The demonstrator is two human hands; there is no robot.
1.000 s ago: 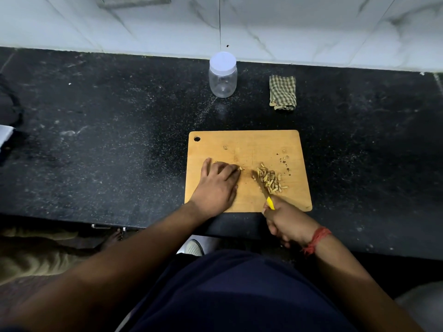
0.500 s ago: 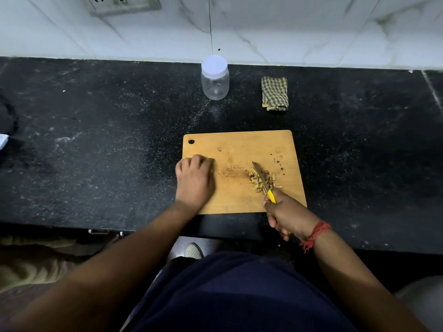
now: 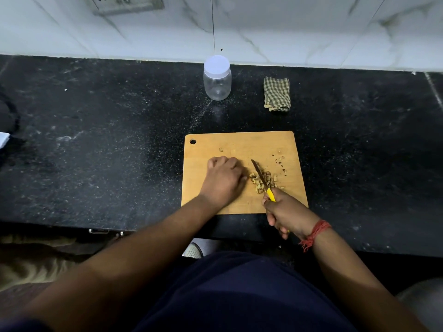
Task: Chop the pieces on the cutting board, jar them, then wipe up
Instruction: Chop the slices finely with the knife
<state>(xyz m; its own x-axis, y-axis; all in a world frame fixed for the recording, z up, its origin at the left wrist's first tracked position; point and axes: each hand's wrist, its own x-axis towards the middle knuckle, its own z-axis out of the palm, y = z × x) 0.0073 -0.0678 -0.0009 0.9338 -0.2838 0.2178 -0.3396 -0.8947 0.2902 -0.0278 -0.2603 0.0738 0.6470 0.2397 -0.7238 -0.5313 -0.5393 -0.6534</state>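
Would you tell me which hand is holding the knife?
The right hand, with the red wrist thread, grips the yellow-handled knife; the left hand rests on the cutting board.

Cutting board (image 3: 239, 144): far strip bare apart from one stray bit near the left, near half taken up by left hand (image 3: 224, 180), pile of chopped pieces (image 3: 263, 180) and knife (image 3: 261, 177) slanting across the pile in right hand (image 3: 286, 213). Black counter (image 3: 107, 140) lies open to the left of the board and to its right, and a clear band runs between the board's far edge and the back wall. In that band stand the lidded jar (image 3: 217, 79) and, well apart to its right, the folded checked cloth (image 3: 276, 94), with a passable gap between them.
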